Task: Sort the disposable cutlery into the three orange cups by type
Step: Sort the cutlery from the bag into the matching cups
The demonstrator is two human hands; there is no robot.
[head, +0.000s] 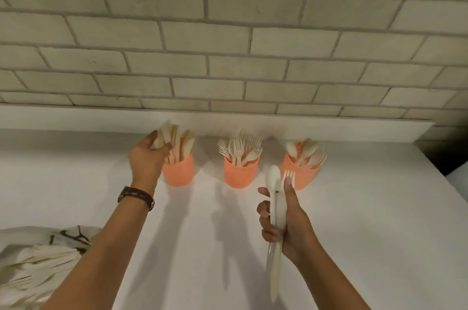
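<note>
Left hand point(149, 157) curls round knives point(181, 142) over left orange cup point(178, 174), centre-left: seat handles down, then let go. Right hand point(286, 218), lower right, clamps spoon point(273, 178) and fork point(289, 175); keep them apart.

On the white counter point(367, 221) stood an orange perforated plastic cup of forks point(241, 175). Left of it an orange cup point(178, 173) held cream plastic knives point(187, 141); right of it stood an orange cup of spoons point(304, 179). Before it, far leftward, lay a white cloth bag point(25, 238).
</note>
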